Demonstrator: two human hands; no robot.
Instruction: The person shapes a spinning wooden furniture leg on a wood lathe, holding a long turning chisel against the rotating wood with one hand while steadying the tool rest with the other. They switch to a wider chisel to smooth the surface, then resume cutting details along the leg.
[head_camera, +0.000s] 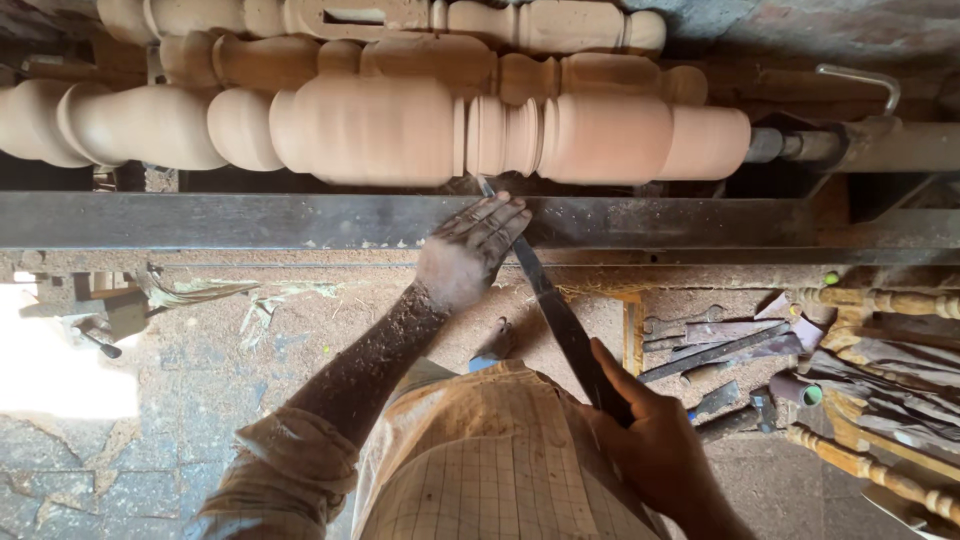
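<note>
A turned wooden spindle (400, 130) lies across a lathe, with bulges and narrow grooves along it. My left hand (470, 250) rests flat on the dark metal tool rest (250, 220), its fingers pressing on a long dark chisel (555, 315). The chisel's tip meets the spindle's underside near a groove. My right hand (650, 435) grips the chisel's lower end close to my checked shirt. Sawdust coats my left forearm.
More turned spindles (420, 20) lie behind the lathe. Loose chisels and metal tools (720, 350) lie on the floor at right, beside finished turned legs (880, 470). Sawdust and shavings cover the ground. The lathe's metal centre (800, 145) holds the spindle's right end.
</note>
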